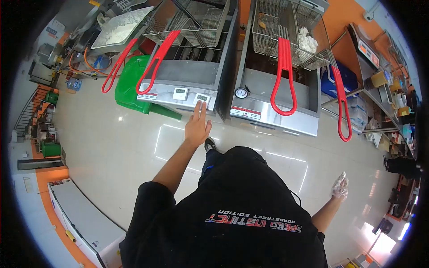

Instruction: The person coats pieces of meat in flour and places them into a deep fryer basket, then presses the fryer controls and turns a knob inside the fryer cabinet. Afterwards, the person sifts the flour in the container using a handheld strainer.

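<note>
My left hand (197, 128) reaches forward with two fingers stretched out. Their tips touch the lower part of a small white digital timer (202, 98) on the front of the left fryer (192, 73). A second white timer (180, 94) sits just left of it. Off to my right, away from the fryers, my right hand (340, 186) hangs low in a clear plastic glove. The crumpled glove hides how its fingers lie, and I make out nothing held in it.
Wire baskets with red handles (154, 67) rest over both fryers; the right fryer (272, 118) has a dial thermometer (241, 93) and white material (307, 44) in one basket. A green bin (129, 85), a flour tray (120, 33), a white chest freezer (85, 219) and shelving (380, 96) stand around.
</note>
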Available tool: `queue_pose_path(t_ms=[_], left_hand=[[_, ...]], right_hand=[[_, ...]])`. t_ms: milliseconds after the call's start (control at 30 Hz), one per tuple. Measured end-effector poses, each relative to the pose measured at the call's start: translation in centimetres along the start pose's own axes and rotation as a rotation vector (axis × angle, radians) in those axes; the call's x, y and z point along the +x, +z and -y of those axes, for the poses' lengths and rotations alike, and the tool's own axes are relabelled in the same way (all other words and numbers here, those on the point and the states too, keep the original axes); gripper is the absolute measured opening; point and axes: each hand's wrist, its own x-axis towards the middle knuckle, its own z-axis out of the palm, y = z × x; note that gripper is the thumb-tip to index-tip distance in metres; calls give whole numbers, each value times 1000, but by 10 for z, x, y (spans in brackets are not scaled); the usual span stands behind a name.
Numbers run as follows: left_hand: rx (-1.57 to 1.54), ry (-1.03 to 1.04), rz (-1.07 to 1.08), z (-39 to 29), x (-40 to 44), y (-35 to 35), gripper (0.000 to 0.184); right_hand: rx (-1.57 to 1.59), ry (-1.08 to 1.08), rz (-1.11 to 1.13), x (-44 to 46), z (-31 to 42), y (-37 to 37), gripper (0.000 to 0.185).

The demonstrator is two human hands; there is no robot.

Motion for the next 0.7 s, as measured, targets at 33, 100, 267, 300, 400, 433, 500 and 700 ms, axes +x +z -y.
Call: queue_pose_path(t_ms=[33, 100, 267, 300, 400, 433, 500, 700], left_hand=[[0, 8, -1, -1, 0, -1, 68], [4, 10, -6, -1, -1, -1, 67], [95, 57, -102, 2, 1, 6, 66], [95, 56, -102, 1, 2, 5, 66], [69, 1, -18, -5, 6, -3, 63], [55, -19, 5, -6, 7, -3, 62], [43, -42, 37, -6, 4, -6, 62], [71, -52, 70, -11, 4, -14, 62]], right_hand=[[4, -6, 3, -1, -1, 3, 56], [-29, 0, -5, -1, -1, 6, 56], [61, -108, 32, 15, -32, 28, 56], [153, -177, 28, 18, -38, 34, 56], [-14, -105, 108, 14, -21, 22, 54], [-13, -103, 108, 10, -2, 4, 54], [50, 91, 230, -12, 56, -55, 52], [-279, -142, 239, -13, 46, -47, 45]])
